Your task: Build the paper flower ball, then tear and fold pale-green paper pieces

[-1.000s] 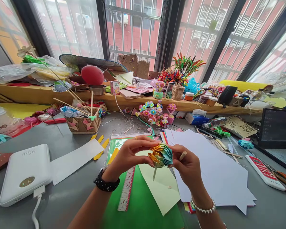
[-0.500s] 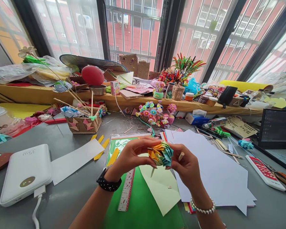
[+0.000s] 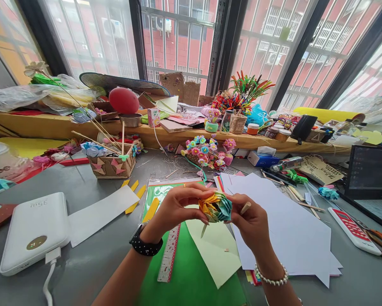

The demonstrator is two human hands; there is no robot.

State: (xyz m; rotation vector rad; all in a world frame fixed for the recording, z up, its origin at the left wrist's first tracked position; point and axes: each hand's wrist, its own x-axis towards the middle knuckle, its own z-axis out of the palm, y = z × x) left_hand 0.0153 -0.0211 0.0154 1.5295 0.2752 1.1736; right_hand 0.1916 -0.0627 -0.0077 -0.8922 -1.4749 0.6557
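Both hands hold a folded paper rosette [image 3: 215, 207] in yellow, orange and teal above the desk. My left hand [image 3: 178, 207] pinches its left side with thumb and fingers. My right hand [image 3: 251, 221] grips its right side, and a thin wooden stick [image 3: 244, 208] pokes out past the thumb. A second stick end [image 3: 204, 230] hangs below the rosette. Under the hands lie a pale green sheet [image 3: 214, 250] and a dark green sheet [image 3: 191, 276].
A ruler [image 3: 169, 254] lies beside the green sheets. White paper sheets [image 3: 286, 225] spread to the right, a white power bank [image 3: 34, 231] sits at left. A small basket [image 3: 112, 163], paper flowers [image 3: 206, 153], a calculator [image 3: 353, 229] and a laptop [image 3: 369, 174] crowd the grey desk.
The hands turned the rosette slightly and lifted it a little; the wooden stick by the right thumb shifted. Everything on the desk stays where it was.
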